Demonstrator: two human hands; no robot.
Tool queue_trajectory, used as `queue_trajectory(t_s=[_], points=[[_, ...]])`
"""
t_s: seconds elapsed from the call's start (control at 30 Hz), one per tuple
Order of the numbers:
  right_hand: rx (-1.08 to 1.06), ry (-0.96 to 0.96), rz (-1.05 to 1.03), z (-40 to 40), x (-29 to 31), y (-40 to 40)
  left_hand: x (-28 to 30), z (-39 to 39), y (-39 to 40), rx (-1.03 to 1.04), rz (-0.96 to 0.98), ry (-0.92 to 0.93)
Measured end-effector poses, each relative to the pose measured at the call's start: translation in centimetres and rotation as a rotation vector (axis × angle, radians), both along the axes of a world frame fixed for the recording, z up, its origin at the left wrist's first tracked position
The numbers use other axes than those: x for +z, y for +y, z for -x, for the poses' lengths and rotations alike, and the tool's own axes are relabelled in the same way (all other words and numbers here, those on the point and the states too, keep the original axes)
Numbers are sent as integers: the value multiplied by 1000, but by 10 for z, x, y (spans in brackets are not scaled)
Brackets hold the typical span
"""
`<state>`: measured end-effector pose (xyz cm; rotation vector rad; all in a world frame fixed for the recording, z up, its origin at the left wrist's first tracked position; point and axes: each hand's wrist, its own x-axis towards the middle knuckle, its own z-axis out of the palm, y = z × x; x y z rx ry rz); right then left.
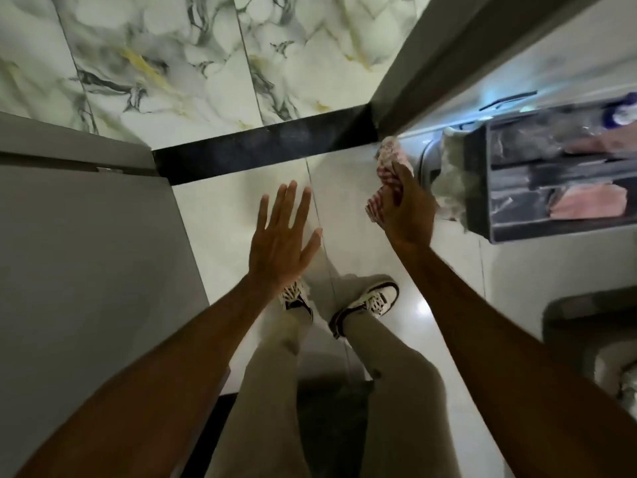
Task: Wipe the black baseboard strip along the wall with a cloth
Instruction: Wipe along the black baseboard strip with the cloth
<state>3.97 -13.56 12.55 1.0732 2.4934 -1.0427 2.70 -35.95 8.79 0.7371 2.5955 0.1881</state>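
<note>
1. Glossy black baseboard strip [265,146]: we found it at the foot of the marble-patterned wall tiles [193,60], between a grey cabinet [86,243] and a grey door frame [448,53].
2. Red-and-white checked cloth [391,167]: we saw it bunched just beside the strip's right end.
3. Right hand [408,208]: fingers closed around the cloth.
4. Left hand [279,236]: fingers spread, empty, over the white floor tiles [224,219].
5. Writing: we could read none.

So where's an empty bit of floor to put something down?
The white floor between the grey cabinet, the black baseboard strip and the open left hand is bare. To the right it is crowded: the right hand holds the cloth beside a dark organizer.
</note>
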Motion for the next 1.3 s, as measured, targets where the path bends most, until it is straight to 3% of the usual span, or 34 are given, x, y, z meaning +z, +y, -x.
queue_trajectory(t_s=[0.13, 0.37, 0.5, 0.6, 0.73, 0.83, 0.97, 1.03, 1.17, 1.3], points=[[12, 57, -4, 55, -116, -10, -103, 25, -55, -93, 49, 20], [32, 60, -82, 119, -375, -11, -368, 60, -73, -97, 116, -48], [273, 38, -237, 130, -508, -1, -503, 81, -55, -131, 73, -19], [451, 80, -437, 145, -558, 15, -559, 98, -43, -149, -11, 82], [424, 327, -524, 180, -599, 24, -588, 108, -43, -183, -151, 235], [254, 339, -549, 217, -608, -2, -588, 108, -43, -165, -171, 245], [561, 418, -440, 186, -596, -47, -579, 109, -41, -186, -163, 209], [663, 335, -432, 135, -592, -44, -575, 110, -40, -183, -155, 206], [499, 236, -570, 96, -591, 3, -580, 107, -40, -191, -142, 208], [230, 290, -695, 167, -604, 21, -591, 107, -43, -191, -167, 229]])
